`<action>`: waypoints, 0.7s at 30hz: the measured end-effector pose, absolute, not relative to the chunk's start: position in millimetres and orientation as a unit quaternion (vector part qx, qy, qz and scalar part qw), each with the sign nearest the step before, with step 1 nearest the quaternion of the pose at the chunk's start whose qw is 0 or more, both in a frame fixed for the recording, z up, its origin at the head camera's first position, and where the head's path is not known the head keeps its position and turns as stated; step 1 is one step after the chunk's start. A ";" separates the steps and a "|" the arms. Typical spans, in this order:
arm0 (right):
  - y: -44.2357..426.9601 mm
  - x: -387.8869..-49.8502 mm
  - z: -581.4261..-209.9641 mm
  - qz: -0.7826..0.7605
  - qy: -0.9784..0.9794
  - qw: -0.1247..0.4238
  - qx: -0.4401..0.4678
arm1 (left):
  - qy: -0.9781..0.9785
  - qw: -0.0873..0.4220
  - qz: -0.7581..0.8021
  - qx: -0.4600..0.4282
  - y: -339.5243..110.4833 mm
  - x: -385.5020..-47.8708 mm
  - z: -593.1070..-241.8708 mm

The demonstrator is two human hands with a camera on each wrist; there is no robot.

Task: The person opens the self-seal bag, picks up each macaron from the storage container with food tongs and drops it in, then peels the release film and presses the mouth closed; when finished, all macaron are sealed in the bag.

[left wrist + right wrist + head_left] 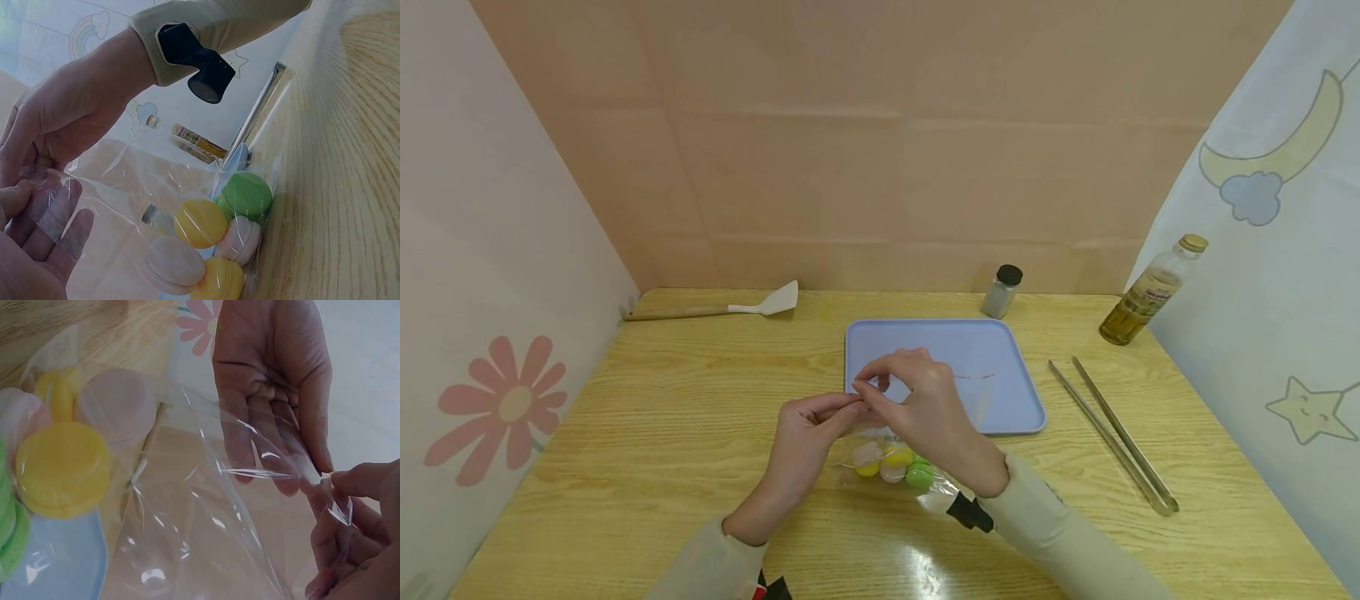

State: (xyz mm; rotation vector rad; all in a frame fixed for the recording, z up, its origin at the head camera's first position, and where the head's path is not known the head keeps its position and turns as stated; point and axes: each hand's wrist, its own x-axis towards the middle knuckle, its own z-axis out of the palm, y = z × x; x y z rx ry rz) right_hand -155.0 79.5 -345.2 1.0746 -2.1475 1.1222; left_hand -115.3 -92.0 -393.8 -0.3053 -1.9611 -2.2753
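Observation:
A clear plastic bag (206,500) hangs from both hands, its top edge pinched between thumbs and fingertips. My left hand (797,446) grips it from the left, with the other fingers spread behind the film in the left wrist view. My right hand (928,408) pinches the same edge close by, and the fingertips of both hands nearly meet. Low in the bag lie several macarons: yellow ones (201,223), pale pinkish ones (175,262) and green ones (247,194). In the head view the right forearm and hand partly cover the bag.
Behind the hands lies a blue tray (925,333) with thin reddish marks. Tongs (1123,450) lie to its right, near a tilted-looking bottle (1138,308) of amber liquid. A black-capped jar (1002,292) stands behind the tray; a spatula (775,302) lies back left.

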 end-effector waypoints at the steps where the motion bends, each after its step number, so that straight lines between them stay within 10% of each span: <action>1: 79.6 -154.8 -345.1 0.412 -0.786 0.243 0.393 | -0.649 0.061 -0.752 -0.098 -91.9 -115.4 -393.8; 21: 79.6 -153.3 -346.1 0.439 -0.775 0.238 0.387 | -0.644 0.061 -0.756 -0.094 -91.1 -114.5 -394.8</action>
